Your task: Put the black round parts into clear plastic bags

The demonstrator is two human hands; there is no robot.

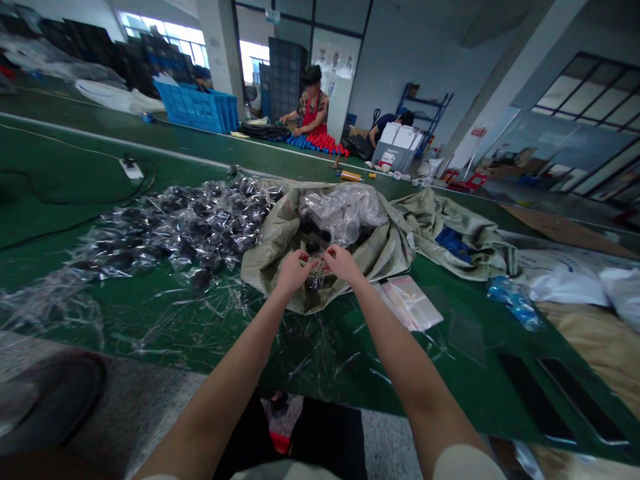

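Observation:
My left hand (pixel 295 270) and my right hand (pixel 341 262) meet over the near side of an open olive woven sack (pixel 273 243). The fingers of both are bent in a pinch, close together; what they hold is too small and blurred to name. A shiny bit of clear plastic (pixel 316 283) shows just below the fingers. Inside the sack, a dark round piece (pixel 313 246) lies just beyond my hands, and a crumpled clear plastic liner (pixel 345 210) bulges at the back. To the right of the sack lies a stack of flat clear bags (pixel 413 303).
Dark pieces wrapped in clear plastic (pixel 200 223) are heaped left on the green table (pixel 320 360). A second sack (pixel 450 233), blue plastic (pixel 515 303) and two dark flat slabs (pixel 537 397) lie right. A co-worker in a red apron (pixel 315 117) sits beyond, near a blue crate (pixel 197 107).

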